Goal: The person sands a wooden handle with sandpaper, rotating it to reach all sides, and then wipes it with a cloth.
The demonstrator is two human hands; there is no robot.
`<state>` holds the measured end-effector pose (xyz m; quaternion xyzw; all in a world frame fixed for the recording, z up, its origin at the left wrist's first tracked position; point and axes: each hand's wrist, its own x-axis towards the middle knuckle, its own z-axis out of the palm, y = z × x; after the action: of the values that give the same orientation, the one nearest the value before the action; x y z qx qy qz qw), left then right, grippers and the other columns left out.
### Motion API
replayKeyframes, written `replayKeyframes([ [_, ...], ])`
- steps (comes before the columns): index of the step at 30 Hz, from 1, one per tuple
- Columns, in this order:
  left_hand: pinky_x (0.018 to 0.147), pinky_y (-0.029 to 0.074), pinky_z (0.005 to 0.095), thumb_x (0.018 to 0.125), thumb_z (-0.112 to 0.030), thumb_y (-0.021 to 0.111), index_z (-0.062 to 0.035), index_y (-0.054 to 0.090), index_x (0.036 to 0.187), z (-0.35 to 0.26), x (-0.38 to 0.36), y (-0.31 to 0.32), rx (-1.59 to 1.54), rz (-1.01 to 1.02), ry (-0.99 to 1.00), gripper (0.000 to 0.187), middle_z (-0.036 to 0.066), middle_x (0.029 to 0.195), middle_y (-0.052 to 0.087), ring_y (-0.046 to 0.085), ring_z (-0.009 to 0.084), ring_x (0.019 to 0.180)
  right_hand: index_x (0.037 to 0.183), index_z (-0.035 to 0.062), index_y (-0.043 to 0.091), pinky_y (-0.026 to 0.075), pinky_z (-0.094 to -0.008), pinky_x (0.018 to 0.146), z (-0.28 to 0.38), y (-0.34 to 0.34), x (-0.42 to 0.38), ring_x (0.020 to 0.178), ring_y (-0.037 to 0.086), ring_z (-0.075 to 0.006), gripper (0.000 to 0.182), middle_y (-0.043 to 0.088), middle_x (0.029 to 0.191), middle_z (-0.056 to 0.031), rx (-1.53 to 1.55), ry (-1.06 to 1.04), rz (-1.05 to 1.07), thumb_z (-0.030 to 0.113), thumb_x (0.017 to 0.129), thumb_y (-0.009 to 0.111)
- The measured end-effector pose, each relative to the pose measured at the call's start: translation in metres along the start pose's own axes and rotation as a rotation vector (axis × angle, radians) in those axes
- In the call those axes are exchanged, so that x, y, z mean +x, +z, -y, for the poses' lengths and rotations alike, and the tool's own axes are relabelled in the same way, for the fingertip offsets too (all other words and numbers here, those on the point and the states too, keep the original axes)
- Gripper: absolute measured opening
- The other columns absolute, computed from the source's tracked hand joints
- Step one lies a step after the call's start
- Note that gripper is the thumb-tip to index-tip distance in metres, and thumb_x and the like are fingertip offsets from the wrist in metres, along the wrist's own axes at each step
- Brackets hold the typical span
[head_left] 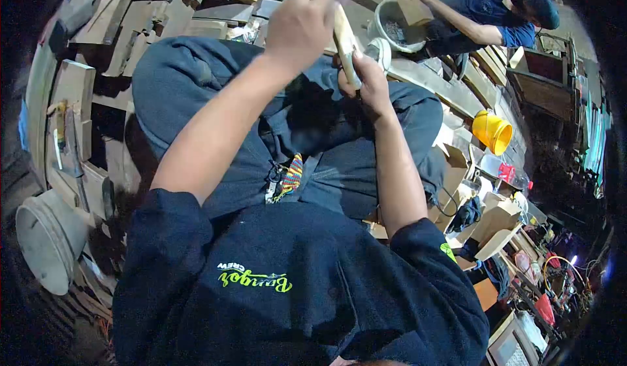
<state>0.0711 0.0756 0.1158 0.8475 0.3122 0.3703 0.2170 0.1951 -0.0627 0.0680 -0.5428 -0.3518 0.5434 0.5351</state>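
A slim, pale wooden piece (342, 31) stands at a slant above my lap, its upper end running out of the top of the view. My right hand (369, 84) is closed around its lower end. Beside the upper part is my left hand (299, 31), raised and smeared by motion. Its fingers reach across the wood, and I cannot make out whether they grip anything. My crossed legs in dark trousers (189, 105) lie beneath both hands. A colourful woven strap (292, 174) hangs at my waist.
Wooden blocks (72, 92) and planks surround me. A co-worker (483, 13) sits ahead right, a hand on a board by a grey bucket (386, 30). A yellow bucket (491, 132) and cardboard boxes (493, 225) are to my right, a whitish bucket (49, 242) to my left.
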Motion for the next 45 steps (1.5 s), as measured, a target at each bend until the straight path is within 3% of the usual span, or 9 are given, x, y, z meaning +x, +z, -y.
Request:
replayKeyframes([
  [4,0.070,0.053,0.0470,0.089,-0.010,0.061,-0.0174,0.067,0.115,-0.005,-0.018,0.001,-0.070,0.100,0.106,0.028,0.013,0.107,0.054,0.063,0.0359,0.085,0.095,-0.0011,0.060,0.036,-0.0271,0.047,0.004,0.006,-0.003,0.049,0.049,-0.0120,0.045,0.053,0.058,-0.0049,-0.046,0.009,-0.106,0.036,0.103,0.037],
  [6,0.063,0.056,0.0429,0.089,-0.016,0.063,-0.0188,0.067,0.114,0.014,0.004,0.005,0.061,-0.125,0.139,0.026,0.013,0.101,0.056,0.066,0.0336,0.075,0.096,-0.0013,0.060,0.035,-0.0267,0.046,0.005,0.002,-0.001,0.048,0.048,-0.0120,0.044,0.053,0.059,-0.0051,0.017,-0.006,-0.030,0.035,0.103,0.036],
  [11,0.070,0.055,0.0424,0.090,-0.011,0.060,-0.0162,0.069,0.113,-0.011,-0.026,0.003,-0.031,0.130,0.125,0.025,0.013,0.106,0.055,0.066,0.0329,0.082,0.102,-0.0022,0.059,0.032,-0.0252,0.045,0.004,0.004,-0.004,0.044,0.043,-0.0113,0.046,0.052,0.058,-0.0048,0.117,-0.013,-0.023,0.037,0.103,0.034],
  [18,0.065,0.057,0.0443,0.089,-0.014,0.062,-0.0158,0.067,0.112,0.011,0.007,0.005,0.050,-0.141,0.068,0.024,0.013,0.104,0.058,0.066,0.0353,0.080,0.099,-0.0013,0.061,0.032,-0.0252,0.047,0.010,0.003,-0.002,0.045,0.042,-0.0114,0.049,0.050,0.055,-0.0045,0.038,-0.035,0.052,0.039,0.104,0.033],
  [21,0.072,0.053,0.0447,0.093,-0.013,0.058,-0.0189,0.066,0.121,-0.012,-0.025,-0.003,-0.097,0.110,0.137,0.030,0.014,0.105,0.055,0.065,0.0347,0.083,0.101,-0.0015,0.061,0.032,-0.0251,0.047,0.006,0.005,-0.005,0.045,0.041,-0.0111,0.049,0.050,0.055,-0.0043,0.094,0.022,-0.016,0.038,0.104,0.032],
  [32,0.070,0.054,0.0441,0.091,-0.013,0.061,-0.0159,0.067,0.115,-0.004,-0.018,-0.001,0.011,0.108,0.162,0.025,0.015,0.106,0.056,0.065,0.0337,0.084,0.102,-0.0031,0.058,0.030,-0.0232,0.047,0.019,0.019,-0.007,0.046,0.040,-0.0091,0.050,0.051,0.057,-0.0024,0.222,0.062,-0.157,0.039,0.104,0.032],
  [36,0.067,0.057,0.0427,0.088,-0.013,0.060,-0.0184,0.068,0.116,0.014,0.006,0.004,0.106,-0.129,0.032,0.029,0.012,0.102,0.057,0.067,0.0316,0.080,0.104,-0.0022,0.058,0.030,-0.0233,0.046,0.006,0.001,0.001,0.045,0.041,-0.0091,0.051,0.051,0.057,-0.0028,0.167,0.004,0.081,0.043,0.104,0.034],
  [39,0.071,0.055,0.0455,0.092,-0.013,0.060,-0.0162,0.066,0.116,-0.010,-0.022,-0.002,-0.064,0.115,0.115,0.026,0.015,0.107,0.054,0.065,0.0343,0.084,0.104,-0.0026,0.058,0.031,-0.0235,0.046,0.001,0.005,-0.006,0.045,0.041,-0.0090,0.053,0.051,0.056,-0.0025,0.287,0.095,-0.088,0.044,0.104,0.033],
  [45,0.069,0.055,0.0445,0.091,-0.015,0.061,-0.0149,0.066,0.114,0.014,0.010,0.001,0.029,-0.116,0.025,0.024,0.014,0.105,0.057,0.064,0.0341,0.083,0.103,-0.0031,0.058,0.030,-0.0232,0.045,0.004,0.000,-0.001,0.043,0.041,-0.0090,0.055,0.051,0.054,-0.0027,0.181,0.032,0.074,0.046,0.103,0.033],
])
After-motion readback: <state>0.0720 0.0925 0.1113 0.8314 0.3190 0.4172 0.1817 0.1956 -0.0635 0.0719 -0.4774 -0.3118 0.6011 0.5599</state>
